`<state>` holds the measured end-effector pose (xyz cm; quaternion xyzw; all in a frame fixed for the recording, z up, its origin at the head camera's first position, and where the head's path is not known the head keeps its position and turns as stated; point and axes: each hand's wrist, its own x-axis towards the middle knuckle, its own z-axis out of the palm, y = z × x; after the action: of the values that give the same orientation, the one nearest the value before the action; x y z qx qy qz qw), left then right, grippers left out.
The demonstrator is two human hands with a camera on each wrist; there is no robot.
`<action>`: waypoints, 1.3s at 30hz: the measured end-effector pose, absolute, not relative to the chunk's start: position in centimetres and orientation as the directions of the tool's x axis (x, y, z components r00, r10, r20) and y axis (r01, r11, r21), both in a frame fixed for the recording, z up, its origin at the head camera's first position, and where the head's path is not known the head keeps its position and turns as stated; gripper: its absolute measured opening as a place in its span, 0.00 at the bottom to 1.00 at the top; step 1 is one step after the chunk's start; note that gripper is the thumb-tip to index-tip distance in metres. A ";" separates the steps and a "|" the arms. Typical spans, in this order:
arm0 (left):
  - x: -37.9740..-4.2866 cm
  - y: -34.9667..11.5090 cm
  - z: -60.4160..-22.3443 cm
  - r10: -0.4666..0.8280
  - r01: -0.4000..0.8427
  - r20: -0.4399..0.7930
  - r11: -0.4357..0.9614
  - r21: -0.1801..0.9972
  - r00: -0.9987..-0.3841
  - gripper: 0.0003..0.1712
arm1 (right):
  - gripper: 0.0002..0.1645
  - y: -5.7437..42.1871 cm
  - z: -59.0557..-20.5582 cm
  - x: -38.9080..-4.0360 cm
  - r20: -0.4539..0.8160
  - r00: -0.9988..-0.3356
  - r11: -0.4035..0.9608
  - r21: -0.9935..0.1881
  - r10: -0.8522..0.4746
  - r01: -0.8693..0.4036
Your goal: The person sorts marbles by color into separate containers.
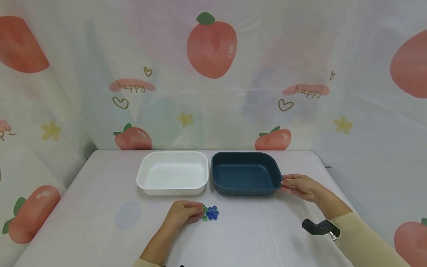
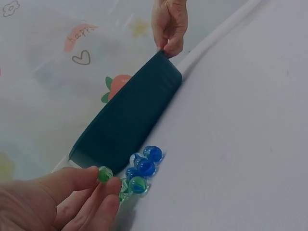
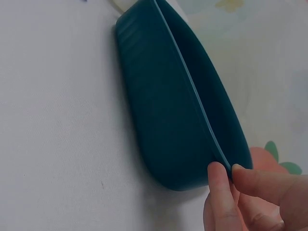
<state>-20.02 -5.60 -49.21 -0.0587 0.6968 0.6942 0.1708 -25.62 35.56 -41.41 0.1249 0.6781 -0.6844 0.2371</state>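
and here is the widest sweep first, a pale fabric backdrop (image 1: 220, 111) printed with red fruit, yellow flowers, hearts and the word "happy"; before it spreads the table (image 1: 253, 237) under a smooth white cover; side by side towards the table's far edge sit two trays, a dark blue, rounded rectangular, plastic-looking tray (image 1: 247, 192) on the right and a white, rounded rectangular, plastic-looking tray (image 1: 171, 192) on the left, with just a narrow gap between them; in from the right comes a beige fabric sleeve (image 1: 363, 237), and out of it the right hand (image 1: 298, 187), thumb and fingers brought together, pinching the rim at the dark blue tray's right end; a black strap with a metal buckle (image 1: 320, 227) shows at that wrist; over to the left hand (image 1: 186, 214), low in front of the trays, its thumb and forefinger nearly closed on one small, round, green glass marble (image 2: 105, 174), pinched between the tips; just beside those fingers, on the table, a tight cluster of round blue glass marbles (image 1: 212, 213) with a few loose green glass marbles (image 1: 205, 218) along its left side
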 end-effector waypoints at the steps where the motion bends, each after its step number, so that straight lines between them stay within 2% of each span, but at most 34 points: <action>1: -20.2 -5.5 -49.1 0.157 -0.323 -0.324 0.033 0.946 -0.933 0.18 | 0.29 35.6 -41.4 -25.6 -0.492 -0.856 0.032 -0.869 -0.158 0.494; 9: -21.3 -4.3 -47.8 0.191 -0.316 -0.314 0.019 0.949 -0.930 0.18 | 0.33 35.7 -41.6 -25.6 -0.490 -0.855 0.025 -0.869 -0.168 0.494; 18: -22.4 -3.1 -46.2 0.187 -0.293 -0.296 0.042 0.955 -0.937 0.16 | 0.28 35.7 -41.7 -25.7 -0.489 -0.857 0.016 -0.870 -0.160 0.493; 27: -23.4 -2.3 -44.6 0.159 -0.296 -0.301 0.061 0.953 -0.940 0.15 | 0.32 35.6 -41.7 -25.5 -0.491 -0.856 0.027 -0.870 -0.162 0.493; 39: -24.6 -0.7 -43.3 0.161 -0.295 -0.294 0.016 0.955 -0.942 0.18 | 0.34 35.5 -41.7 -25.5 -0.491 -0.857 0.031 -0.870 -0.159 0.493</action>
<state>-24.59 -0.68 -43.32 -0.0481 0.6940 0.6996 0.1630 -25.52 35.50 -41.70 0.1232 0.6774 -0.6852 0.2377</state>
